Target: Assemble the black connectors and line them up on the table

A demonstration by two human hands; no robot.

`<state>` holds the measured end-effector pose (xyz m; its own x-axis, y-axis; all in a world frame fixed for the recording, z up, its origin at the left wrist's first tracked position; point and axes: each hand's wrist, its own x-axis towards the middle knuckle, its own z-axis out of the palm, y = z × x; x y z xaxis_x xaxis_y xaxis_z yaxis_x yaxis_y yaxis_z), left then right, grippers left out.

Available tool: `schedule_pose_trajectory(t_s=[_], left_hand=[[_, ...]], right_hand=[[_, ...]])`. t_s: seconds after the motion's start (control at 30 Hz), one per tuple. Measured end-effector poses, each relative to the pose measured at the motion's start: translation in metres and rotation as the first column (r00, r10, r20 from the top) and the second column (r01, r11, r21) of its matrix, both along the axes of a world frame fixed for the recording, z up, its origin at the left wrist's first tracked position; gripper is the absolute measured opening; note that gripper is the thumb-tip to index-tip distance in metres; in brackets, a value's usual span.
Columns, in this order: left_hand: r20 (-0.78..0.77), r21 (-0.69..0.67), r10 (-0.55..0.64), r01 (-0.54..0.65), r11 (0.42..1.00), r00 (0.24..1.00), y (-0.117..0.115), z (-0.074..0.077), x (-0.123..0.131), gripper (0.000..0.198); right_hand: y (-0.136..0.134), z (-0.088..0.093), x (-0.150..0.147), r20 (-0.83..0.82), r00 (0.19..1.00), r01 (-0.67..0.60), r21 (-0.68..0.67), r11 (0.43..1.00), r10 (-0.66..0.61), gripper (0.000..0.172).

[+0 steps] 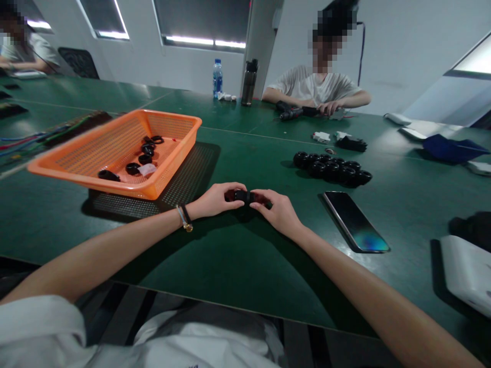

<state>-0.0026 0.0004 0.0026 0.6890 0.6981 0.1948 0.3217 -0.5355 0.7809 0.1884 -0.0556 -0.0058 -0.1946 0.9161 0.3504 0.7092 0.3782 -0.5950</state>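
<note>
Both hands meet over the green table, closed around a small black part. My left hand grips its left side between thumb and fingers, and my right hand grips its right side. The fingers hide much of it, so its exact kind does not show. Beyond my right hand stands a cluster of shiny, rounded black parts, set close together in rows. An orange perforated basket lies to the left of my left hand, with several loose black parts and a small whitish piece in it.
A smartphone lies right of my right hand. Farther right is a white device. Across the table a person handles things beside a power drill. A water bottle and dark flask stand at the back; wires lie left.
</note>
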Motion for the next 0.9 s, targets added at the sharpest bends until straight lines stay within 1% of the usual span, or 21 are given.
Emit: schedule_pose_trajectory(t_s=[0.1, 0.27, 0.57, 0.9], left_hand=[[0.0, 0.002, 0.003, -0.003, 1.0, 1.0, 0.0004, -0.0005, -0.0003, 0.034], [-0.015, 0.003, -0.005, 0.005, 1.0, 1.0, 0.0, 0.0, -0.0004, 0.035], [-0.017, 0.035, 0.003, -0.002, 0.999, 1.0, 0.0, -0.0002, -0.0008, 0.034], [-0.019, 0.029, 0.001, -0.001, 1.0, 1.0, -0.0007, 0.0001, -0.0004, 0.035]], right_hand=[[-0.0007, -0.0005, -0.0005, -0.028, 1.0, -0.001, 0.004, 1.0, 0.001, 0.03], [-0.0006, 0.0008, -0.0018, -0.049, 0.999, -0.007, -0.025, 1.0, 0.005, 0.023], [0.0008, 0.0011, -0.002, -0.032, 0.999, -0.004, -0.045, 0.999, 0.002, 0.022], [0.0008, 0.002, -0.0017, -0.026, 1.0, -0.009, -0.085, 0.996, 0.007, 0.022]])
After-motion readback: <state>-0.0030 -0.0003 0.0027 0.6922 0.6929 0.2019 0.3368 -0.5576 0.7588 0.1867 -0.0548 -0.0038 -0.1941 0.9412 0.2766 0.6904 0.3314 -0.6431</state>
